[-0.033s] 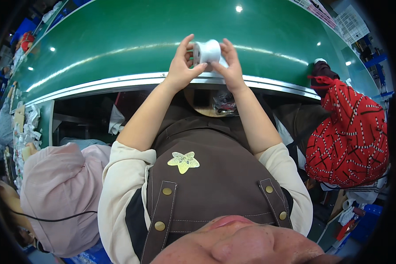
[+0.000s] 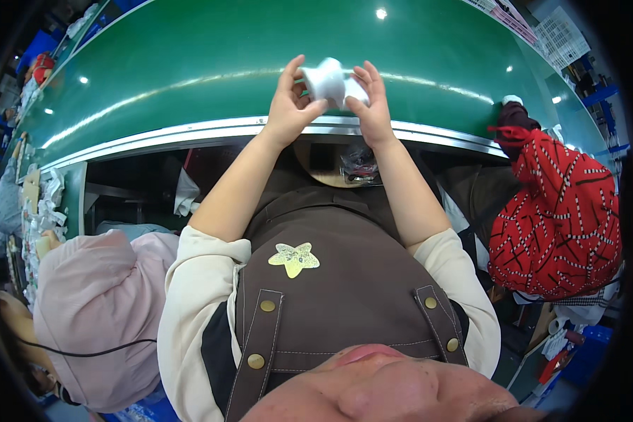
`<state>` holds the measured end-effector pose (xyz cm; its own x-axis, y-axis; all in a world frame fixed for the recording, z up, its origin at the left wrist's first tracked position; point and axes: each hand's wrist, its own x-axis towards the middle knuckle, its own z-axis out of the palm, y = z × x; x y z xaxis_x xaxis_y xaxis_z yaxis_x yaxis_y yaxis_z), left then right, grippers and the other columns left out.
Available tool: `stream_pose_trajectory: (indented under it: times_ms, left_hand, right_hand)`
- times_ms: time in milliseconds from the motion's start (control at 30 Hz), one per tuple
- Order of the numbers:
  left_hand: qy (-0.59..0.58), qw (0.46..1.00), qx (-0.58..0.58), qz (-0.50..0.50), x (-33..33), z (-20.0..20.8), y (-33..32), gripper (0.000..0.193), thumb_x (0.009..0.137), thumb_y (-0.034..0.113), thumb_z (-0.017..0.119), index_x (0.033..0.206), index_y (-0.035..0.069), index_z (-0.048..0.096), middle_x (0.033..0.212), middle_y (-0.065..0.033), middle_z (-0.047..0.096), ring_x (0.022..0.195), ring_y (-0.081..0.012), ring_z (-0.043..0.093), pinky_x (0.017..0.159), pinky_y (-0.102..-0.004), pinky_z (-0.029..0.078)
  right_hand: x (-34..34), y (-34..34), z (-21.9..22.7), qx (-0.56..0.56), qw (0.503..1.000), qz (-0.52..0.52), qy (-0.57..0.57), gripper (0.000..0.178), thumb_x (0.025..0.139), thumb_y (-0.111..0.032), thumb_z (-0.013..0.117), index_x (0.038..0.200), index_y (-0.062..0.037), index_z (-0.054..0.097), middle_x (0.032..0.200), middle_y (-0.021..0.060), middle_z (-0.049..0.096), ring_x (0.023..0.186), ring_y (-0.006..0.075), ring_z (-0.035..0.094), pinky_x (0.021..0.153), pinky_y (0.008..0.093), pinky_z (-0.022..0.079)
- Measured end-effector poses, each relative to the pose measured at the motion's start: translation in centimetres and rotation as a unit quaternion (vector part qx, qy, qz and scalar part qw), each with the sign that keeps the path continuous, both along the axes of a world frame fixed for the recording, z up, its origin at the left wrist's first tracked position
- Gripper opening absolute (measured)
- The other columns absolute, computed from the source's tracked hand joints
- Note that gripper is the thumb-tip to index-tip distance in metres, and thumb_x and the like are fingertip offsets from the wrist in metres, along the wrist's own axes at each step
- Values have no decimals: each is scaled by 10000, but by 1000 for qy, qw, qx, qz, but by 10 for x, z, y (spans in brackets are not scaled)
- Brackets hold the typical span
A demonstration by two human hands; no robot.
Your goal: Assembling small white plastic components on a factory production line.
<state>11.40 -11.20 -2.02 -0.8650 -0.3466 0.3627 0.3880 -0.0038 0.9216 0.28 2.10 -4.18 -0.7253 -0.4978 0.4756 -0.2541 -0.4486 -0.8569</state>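
Over the near edge of the green table (image 2: 211,77), a white spool (image 2: 323,83) is held up, tilted and blurred by motion. My left hand (image 2: 290,105) is curled around the spool's left side, thumb underneath and fingers behind. Close to the spool's right side is another white piece (image 2: 356,93), perhaps material coming off it; the blur hides its kind. My right hand (image 2: 375,109) closes on that piece with the thumb in front and the fingers raised behind.
A metal strip (image 2: 190,129) runs along the table's near edge. At my right is a person in a red patterned garment (image 2: 555,218); at my left, one in pale pink (image 2: 95,309). Below the table edge, a small clear bag (image 2: 359,165) lies on a round wooden surface.
The spool has tipped and shifted slightly left. More of the white piece by my right hand now shows, and a gap has opened between the right fingers and the spool.
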Motion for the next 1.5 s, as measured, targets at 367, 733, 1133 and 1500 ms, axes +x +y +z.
stream_pose_trajectory:
  times_ms: [367,733,1133,1500]
  left_hand:
    - [-52,992,89,-70,-24,-35,-12,766,664,45,752,1290,40,311,1191,-121,465,1102,-216,486,933,-346,415]
    - [47,990,30,-132,-23,-44,-12,896,680,-37,693,1402,81,175,1300,-118,380,1121,-217,486,941,-331,402]
    - [9,990,35,-137,-19,-44,-13,560,802,8,598,1306,28,356,1248,-100,417,1078,-184,498,904,-308,417]
    - [3,993,18,-121,-20,-48,-11,345,834,6,562,1171,-4,491,1119,-74,467,1032,-164,522,870,-284,439]
  right_hand:
    - [-6,4,-26,-71,996,18,-57,568,823,-54,633,1305,-137,345,1165,84,492,1062,187,495,912,339,420]
    - [-9,29,7,-22,955,-141,260,563,807,-39,652,1273,-92,341,1283,137,401,1151,242,443,971,397,380]
    - [40,110,144,-307,933,169,82,616,679,-229,762,1183,-113,428,1139,162,407,1024,285,464,788,386,411]
    - [62,120,159,-321,922,214,42,732,675,-192,783,1164,24,282,1081,116,377,878,213,556,699,345,471]
